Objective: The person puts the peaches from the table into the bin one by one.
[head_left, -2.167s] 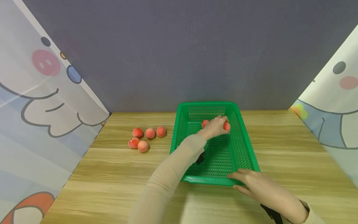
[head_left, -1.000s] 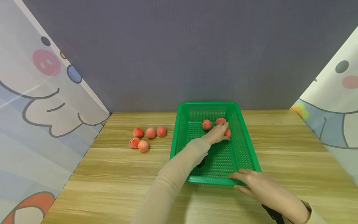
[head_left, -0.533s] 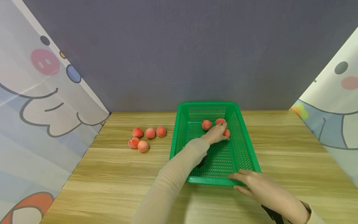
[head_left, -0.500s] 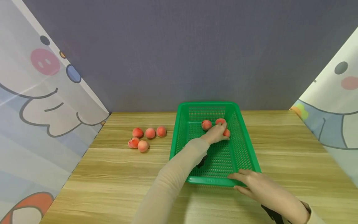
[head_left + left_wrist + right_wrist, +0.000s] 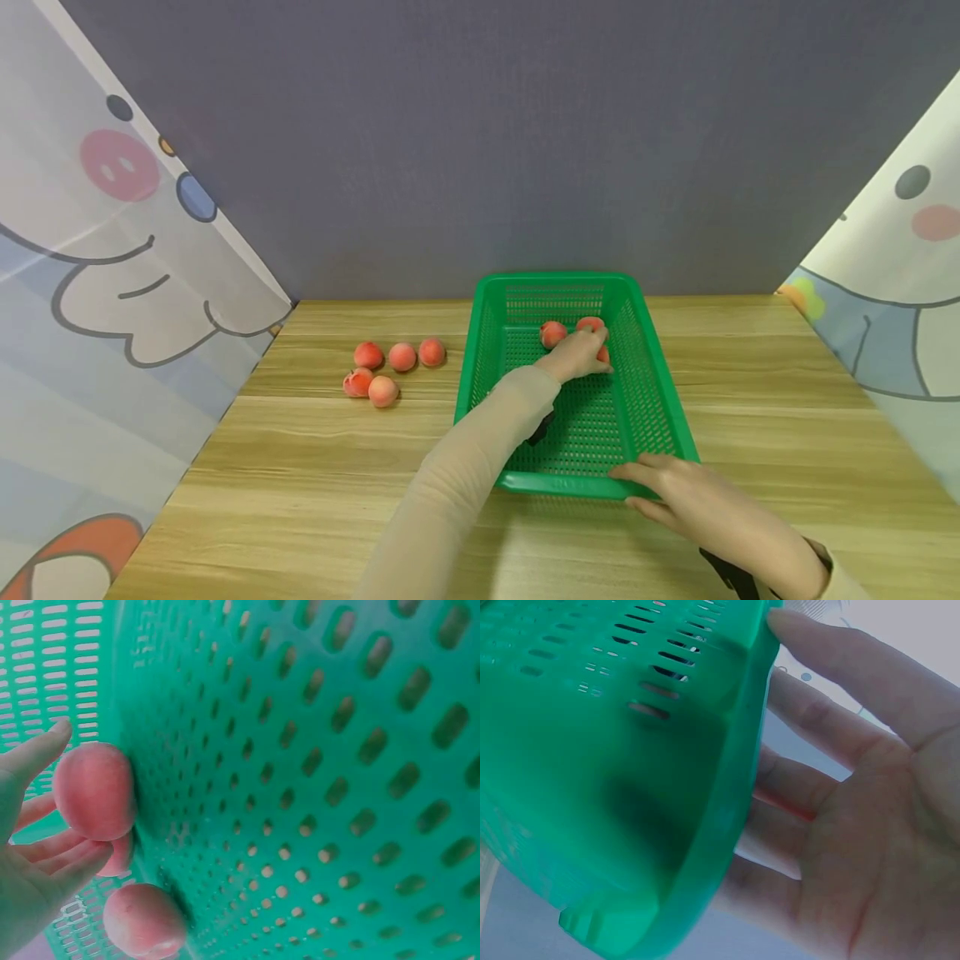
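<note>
My left hand (image 5: 576,353) reaches down into the green plastic basket (image 5: 467,375). In the left wrist view, its thumb and nearly straight fingers (image 5: 67,862) lie around a peach (image 5: 97,791), which sits on the basket floor. The thumb tip looks slightly apart from it; the fingers are at its underside. Two other peaches in the basket lie close by, one peach (image 5: 553,334) to the left and one peach (image 5: 589,323) behind the hand. My right hand (image 5: 693,496) grips the near right corner of the basket rim, thumb outside and fingers over the edge.
On the wooden table (image 5: 300,475), left of the basket, lies a group of several peaches (image 5: 382,391). A dark grey panel (image 5: 480,150) stands right behind the basket. Cartoon-printed sheets (image 5: 135,333) hang at both sides.
The left hand has lowered its peach toward the basket floor, nearer the body, uncovering the two peaches behind. It then shifted slightly left. The right hand has stayed on the rim.
</note>
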The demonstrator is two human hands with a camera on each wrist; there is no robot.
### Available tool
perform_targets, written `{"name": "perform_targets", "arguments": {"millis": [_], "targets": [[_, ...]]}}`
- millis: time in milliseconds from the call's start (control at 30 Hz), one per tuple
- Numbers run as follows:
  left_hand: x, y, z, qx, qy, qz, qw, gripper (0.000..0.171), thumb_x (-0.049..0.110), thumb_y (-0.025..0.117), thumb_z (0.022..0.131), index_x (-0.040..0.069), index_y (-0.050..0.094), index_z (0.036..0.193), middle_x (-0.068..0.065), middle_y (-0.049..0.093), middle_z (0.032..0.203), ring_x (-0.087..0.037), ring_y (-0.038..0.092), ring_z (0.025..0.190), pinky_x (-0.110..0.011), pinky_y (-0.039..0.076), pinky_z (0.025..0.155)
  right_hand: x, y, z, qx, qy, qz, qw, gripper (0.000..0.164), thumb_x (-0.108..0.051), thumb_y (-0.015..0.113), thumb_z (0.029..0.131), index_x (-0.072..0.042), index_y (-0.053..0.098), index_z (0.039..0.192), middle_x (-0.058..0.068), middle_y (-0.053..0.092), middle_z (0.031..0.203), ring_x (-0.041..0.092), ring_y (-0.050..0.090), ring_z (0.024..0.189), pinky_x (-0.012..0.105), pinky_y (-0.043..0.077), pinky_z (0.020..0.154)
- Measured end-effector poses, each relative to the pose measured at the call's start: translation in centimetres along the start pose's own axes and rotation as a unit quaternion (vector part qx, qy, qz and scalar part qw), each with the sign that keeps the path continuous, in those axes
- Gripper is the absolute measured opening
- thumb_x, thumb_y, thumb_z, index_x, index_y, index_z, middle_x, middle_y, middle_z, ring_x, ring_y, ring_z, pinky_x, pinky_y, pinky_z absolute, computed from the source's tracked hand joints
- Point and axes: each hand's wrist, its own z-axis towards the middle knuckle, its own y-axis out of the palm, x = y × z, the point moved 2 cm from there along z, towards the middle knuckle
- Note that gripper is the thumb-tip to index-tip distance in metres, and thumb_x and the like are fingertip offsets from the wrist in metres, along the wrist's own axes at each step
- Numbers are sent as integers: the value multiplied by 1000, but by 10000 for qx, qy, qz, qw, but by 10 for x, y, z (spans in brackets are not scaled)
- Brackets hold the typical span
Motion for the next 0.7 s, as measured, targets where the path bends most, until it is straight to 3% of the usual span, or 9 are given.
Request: {"name": "perform_targets", "arguments": {"millis": [200,333,500,600,700], "targets": [[2,-6,0,-203,-158,-39,9997,55,38,62,80,13,43,125,-8,44,121,-8,53,73,-18,43,57,0,0,0,20,-17,-13,10000,28,-22,64,79,-14,63,106,12,60,100,34,58,90,43,49,67],[5,-13,-1,-385,-248,101,9989,56,39,60,82,14,41,129,-5,43,126,-9,55,84,-19,44,64,0,0,0,77,-47,-48,9999,28,-22,64,79,-13,63,105,12,60,100,34,58,90,43,49,67],[11,-24,-4,-524,-106,396,9978,49,37,60,82,13,47,123,1,53,114,-10,55,94,-20,45,72,0,0,-1,107,-49,-44,9999,28,-22,64,79,-13,63,105,13,60,100,34,58,90,44,49,68],[14,-31,-6,-629,-10,501,9968,40,34,61,82,14,52,115,4,56,106,-9,54,89,-18,43,71,0,0,-1,67,-20,-42,10000,28,-23,64,79,-13,63,105,14,60,100,35,58,90,44,49,68],[15,-38,-10,-782,-16,508,9956,23,28,60,84,14,55,102,4,53,98,-8,49,74,-18,38,62,0,-1,0,44,-27,-43,10000,28,-22,64,79,-13,63,105,14,60,100,35,58,90,45,49,68]]}}
